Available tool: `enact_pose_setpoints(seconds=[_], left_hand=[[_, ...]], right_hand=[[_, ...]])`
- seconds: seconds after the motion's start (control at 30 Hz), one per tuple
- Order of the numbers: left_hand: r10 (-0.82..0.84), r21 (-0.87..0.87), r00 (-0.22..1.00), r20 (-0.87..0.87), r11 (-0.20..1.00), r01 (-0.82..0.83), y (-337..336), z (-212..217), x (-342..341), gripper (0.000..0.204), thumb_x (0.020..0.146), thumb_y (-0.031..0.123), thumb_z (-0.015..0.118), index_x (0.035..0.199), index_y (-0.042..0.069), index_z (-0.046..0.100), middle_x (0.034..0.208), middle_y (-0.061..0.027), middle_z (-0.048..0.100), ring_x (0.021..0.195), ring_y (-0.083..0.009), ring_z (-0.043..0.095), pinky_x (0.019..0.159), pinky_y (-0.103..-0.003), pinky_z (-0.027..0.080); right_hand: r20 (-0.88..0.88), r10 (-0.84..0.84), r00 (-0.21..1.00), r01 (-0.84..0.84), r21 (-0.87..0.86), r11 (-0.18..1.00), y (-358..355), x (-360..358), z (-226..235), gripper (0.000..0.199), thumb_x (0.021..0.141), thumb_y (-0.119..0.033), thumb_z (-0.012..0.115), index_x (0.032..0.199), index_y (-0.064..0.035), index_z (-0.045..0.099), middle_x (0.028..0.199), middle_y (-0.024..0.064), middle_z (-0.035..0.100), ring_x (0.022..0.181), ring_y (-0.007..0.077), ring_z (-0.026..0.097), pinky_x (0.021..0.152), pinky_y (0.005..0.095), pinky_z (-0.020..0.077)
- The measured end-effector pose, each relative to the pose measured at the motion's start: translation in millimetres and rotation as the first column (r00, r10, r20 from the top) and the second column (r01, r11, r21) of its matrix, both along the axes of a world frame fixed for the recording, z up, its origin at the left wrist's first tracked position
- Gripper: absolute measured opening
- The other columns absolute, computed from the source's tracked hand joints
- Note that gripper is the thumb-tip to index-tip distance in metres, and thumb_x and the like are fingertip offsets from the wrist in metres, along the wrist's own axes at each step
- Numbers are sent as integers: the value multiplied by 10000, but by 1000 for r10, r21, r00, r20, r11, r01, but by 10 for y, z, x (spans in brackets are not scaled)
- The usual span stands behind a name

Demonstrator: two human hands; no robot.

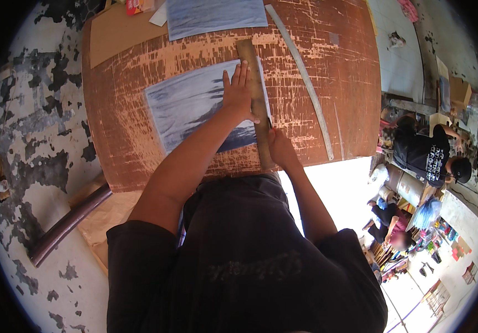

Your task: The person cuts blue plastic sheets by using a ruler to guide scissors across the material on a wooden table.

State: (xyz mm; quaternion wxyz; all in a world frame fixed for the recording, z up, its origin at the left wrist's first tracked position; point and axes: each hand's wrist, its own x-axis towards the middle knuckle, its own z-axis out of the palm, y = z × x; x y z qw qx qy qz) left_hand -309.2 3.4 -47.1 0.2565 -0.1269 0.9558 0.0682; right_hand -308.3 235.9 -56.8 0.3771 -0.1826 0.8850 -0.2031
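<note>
A printed sheet (181, 108) in grey-blue and white lies on the worn brown tabletop (122, 122). Along its right side runs a flat brown straightedge (260, 119), with a narrow strip of the sheet showing beyond it. My left hand (238, 93) is open, palm down with fingers spread, across the sheet and the straightedge's left edge. To the right of the straightedge, my right hand (278, 146) is closed around a thin dark cutter (270, 122), its tip by the straightedge. Most of the cutter is hidden in my fingers.
A second blue-grey sheet (217, 19) lies at the far edge, beside brown cardboard (121, 36). A long pale metal strip (304, 77) rests to the right. A dark roll (70, 227) leans at the left. Two people (425, 150) are off to the right among clutter.
</note>
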Motion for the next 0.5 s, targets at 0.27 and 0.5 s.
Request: enact_pose_setpoints(seconds=[0.27, 0.5], left_hand=[[-16, 9, 1000, -7, 1000, 16, 57, -51, 51, 1724, 481, 839, 876, 1663, -82, 24, 1757, -263, -71, 1642, -392, -26, 1257, -697, 124], [-9, -22, 1000, 15, 1000, 9, 34, -16, 5, 1714, 490, 834, 882, 1666, -73, 27, 1759, -257, -63, 1644, -383, -6, 1259, -683, 142]], right_hand=[[108, -39, 993, 22, 160, 987, 572, 447, 262, 529, 1128, -378, 379, 1130, 95, 616, 1047, 408, 679, 1067, 571, 651, 917, 610, 507], [-137, 95, 986, -98, -15, 995, -337, -474, 524, 383, 1120, -243, 357, 1143, 46, 607, 1038, 358, 673, 948, 530, 694, 817, 588, 570]])
